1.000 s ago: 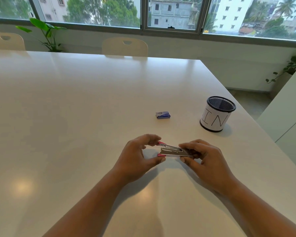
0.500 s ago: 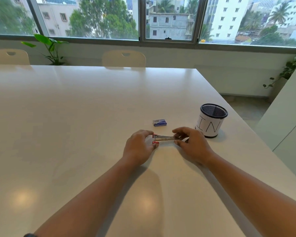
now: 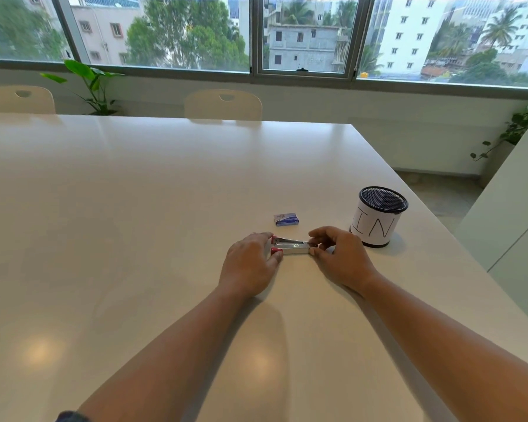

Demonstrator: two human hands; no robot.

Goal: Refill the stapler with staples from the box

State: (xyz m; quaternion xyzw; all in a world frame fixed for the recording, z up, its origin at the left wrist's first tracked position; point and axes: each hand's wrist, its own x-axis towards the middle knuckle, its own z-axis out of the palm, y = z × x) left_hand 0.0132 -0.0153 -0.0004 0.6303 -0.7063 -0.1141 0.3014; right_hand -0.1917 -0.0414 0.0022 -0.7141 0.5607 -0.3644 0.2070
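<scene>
Silver metal with red ends, the stapler [image 3: 291,247] lies on the white table [image 3: 134,208] with its long axis running from 9 to 3 o'clock, its red end pointing toward 9 o'clock. Its top arm is lifted slightly at that red end. The left hand [image 3: 250,264] closes around the red end, thumb and fingers curled on it. The right hand [image 3: 339,254] pinches the opposite end between thumb and fingertips. A small blue staple box [image 3: 286,219] sits closed near the stapler at 12 o'clock, apart from it. A mesh pen cup [image 3: 378,216] marked "IN" stands at 2 o'clock.
</scene>
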